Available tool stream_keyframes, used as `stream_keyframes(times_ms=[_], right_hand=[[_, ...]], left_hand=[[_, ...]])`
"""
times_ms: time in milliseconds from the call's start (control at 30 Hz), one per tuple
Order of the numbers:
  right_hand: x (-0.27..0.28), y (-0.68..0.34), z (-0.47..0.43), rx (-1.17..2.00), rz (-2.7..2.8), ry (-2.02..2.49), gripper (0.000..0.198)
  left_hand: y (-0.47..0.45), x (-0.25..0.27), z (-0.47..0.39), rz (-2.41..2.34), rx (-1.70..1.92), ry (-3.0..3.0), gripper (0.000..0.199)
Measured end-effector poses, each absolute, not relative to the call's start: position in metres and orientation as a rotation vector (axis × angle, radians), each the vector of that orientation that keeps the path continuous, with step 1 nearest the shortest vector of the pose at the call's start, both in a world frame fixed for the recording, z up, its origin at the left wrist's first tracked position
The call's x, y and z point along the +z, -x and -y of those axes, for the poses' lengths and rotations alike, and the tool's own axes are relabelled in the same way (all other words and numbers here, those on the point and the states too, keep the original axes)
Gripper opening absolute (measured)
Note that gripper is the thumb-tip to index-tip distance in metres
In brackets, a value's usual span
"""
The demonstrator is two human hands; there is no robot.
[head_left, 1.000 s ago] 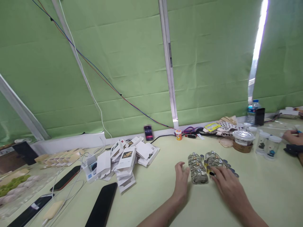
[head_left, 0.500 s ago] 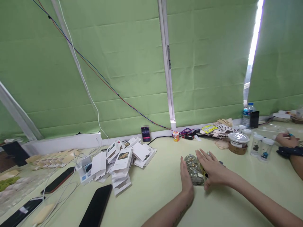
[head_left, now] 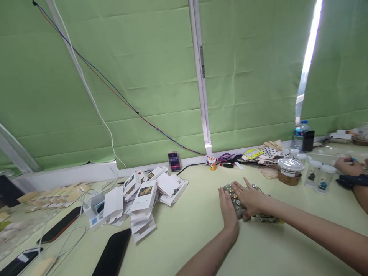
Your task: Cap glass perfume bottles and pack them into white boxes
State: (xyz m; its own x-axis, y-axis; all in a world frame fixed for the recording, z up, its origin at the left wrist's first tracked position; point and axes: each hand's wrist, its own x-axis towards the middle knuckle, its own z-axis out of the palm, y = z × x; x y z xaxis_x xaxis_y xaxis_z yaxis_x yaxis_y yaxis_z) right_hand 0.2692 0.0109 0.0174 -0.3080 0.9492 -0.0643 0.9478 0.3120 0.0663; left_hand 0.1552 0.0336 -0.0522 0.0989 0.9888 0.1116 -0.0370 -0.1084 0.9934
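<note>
My left hand (head_left: 229,211) is unclenched, fingers straight and close together, its palm side set along the left edge of the left row (head_left: 236,201) of shiny, studded packs. That row lies on the table (head_left: 195,241) just to the right of this hand, its long axis running near to far with the far end leaning a little left, so my fingers run almost parallel to it. My right hand (head_left: 249,199) is on the row's other side, unclenched too, fingers extended toward the far left and laid partly over the packs; I cannot tell how hard either hand presses. Both hands touch the left row, so neither is clearly nearer.

The right row (head_left: 268,219) lies right of the left one, partly hidden under my right hand and wrist, showing at its far and near ends. My left forearm comes up from the near edge, angled far and right; my right forearm reaches in low from the near right, across the right row.
</note>
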Motion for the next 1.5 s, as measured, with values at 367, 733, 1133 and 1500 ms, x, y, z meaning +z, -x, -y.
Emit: stream_keyframes(times_ms=[367,733,1133,1500], right_hand=[[0.013,-0.272,-0.073,-0.094,-2.341,-1.829,0.124],[0.077,-0.298,-0.058,-0.273,-2.408,-1.942,0.125],[0.031,-0.373,0.050,-0.458,-2.536,-2.205,0.140],[0.013,-0.366,0.033,-0.751,-2.702,-2.052,0.124]], left_hand=[[-0.160,-0.049,-0.078,-1.137,1.238,-1.436,0.054],[-0.130,-0.028,-0.051,-1.128,1.388,-1.624,0.058],[-0.127,-0.034,0.014,-0.778,0.352,-2.880,0.026],[-0.146,-0.030,0.002,-0.908,0.254,-2.818,0.025]])
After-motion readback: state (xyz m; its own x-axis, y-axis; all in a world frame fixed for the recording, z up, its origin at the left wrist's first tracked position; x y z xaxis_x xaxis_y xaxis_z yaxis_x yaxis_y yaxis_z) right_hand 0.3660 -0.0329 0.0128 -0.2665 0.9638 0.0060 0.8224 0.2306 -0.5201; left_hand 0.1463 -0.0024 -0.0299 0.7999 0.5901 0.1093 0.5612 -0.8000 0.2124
